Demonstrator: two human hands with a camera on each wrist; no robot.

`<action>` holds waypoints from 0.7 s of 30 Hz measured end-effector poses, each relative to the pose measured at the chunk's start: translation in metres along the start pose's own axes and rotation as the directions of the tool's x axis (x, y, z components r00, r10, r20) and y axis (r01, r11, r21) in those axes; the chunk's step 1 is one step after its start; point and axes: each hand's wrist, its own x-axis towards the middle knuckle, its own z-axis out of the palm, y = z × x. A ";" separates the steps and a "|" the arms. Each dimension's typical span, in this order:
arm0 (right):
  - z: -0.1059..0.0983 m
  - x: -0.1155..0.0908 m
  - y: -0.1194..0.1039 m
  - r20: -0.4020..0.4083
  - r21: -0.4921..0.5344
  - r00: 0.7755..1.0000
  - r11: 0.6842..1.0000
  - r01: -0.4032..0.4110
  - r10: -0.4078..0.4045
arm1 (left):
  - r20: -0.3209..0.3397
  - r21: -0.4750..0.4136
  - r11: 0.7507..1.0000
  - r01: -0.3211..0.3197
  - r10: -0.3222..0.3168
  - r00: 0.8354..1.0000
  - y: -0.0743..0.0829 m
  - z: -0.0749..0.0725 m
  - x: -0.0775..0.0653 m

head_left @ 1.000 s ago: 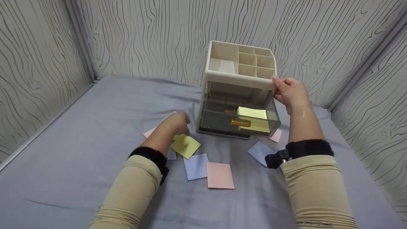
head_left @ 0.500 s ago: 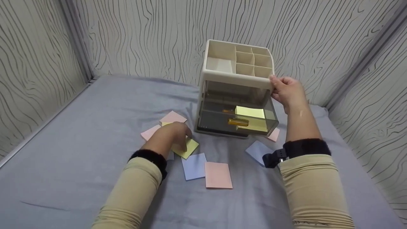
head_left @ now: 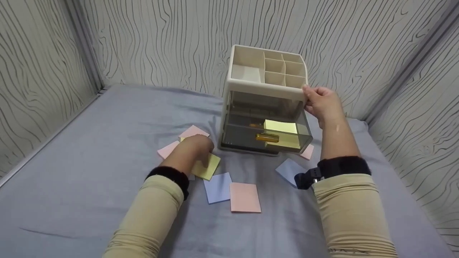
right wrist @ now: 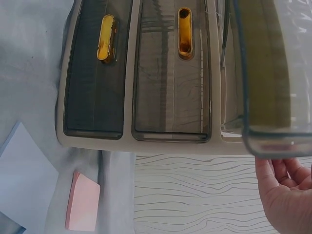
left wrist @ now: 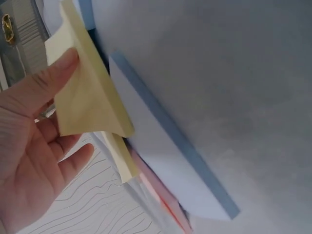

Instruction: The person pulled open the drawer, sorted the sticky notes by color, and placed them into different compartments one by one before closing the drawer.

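My left hand [head_left: 196, 148] pinches a yellow sticky note pad [left wrist: 90, 100], thumb on its face, fingers behind; its near edge tilts up off the pads around it. Below it in the left wrist view lie a second yellow pad [left wrist: 122, 158] and a blue pad [left wrist: 165, 156]. At the upper right front corner, my right hand [head_left: 324, 104] grips a cream desk organizer [head_left: 265, 88]. Its smoky clear top drawer [head_left: 244, 135] is pulled out, with yellow sticky note pads [head_left: 281, 126] inside. Two lower drawers [right wrist: 173, 92] with gold handles are closed in the right wrist view.
Blue [head_left: 218, 189] and pink [head_left: 245, 197] sticky note pads lie in front of the organizer. Another blue pad [head_left: 288, 169] and a pink pad [head_left: 307, 152] lie at right, more pink pads [head_left: 193, 130] at left. Grey-blue cloth [head_left: 89, 143] covers the surface; patterned walls [head_left: 161, 43] enclose it.
My left hand has come down onto the yellow pad, pinched it and shifted it slightly to the left. My right hand keeps its grip on the organizer. The whole view has drifted slightly.
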 end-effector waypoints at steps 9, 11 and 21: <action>0.000 0.001 0.001 0.010 -0.003 1.000 1.000 -0.025 0.025 | 0.030 -0.091 0.994 -0.061 0.064 0.997 -0.006 -0.019 -0.012; 0.000 0.001 0.000 0.011 -0.009 1.000 1.000 -0.025 0.025 | 0.032 -0.102 0.992 -0.078 0.082 0.996 -0.007 -0.025 -0.015; -0.001 0.000 -0.002 0.018 -0.010 1.000 1.000 -0.022 0.022 | -0.074 -0.190 0.976 -0.106 0.094 0.993 -0.015 -0.063 -0.039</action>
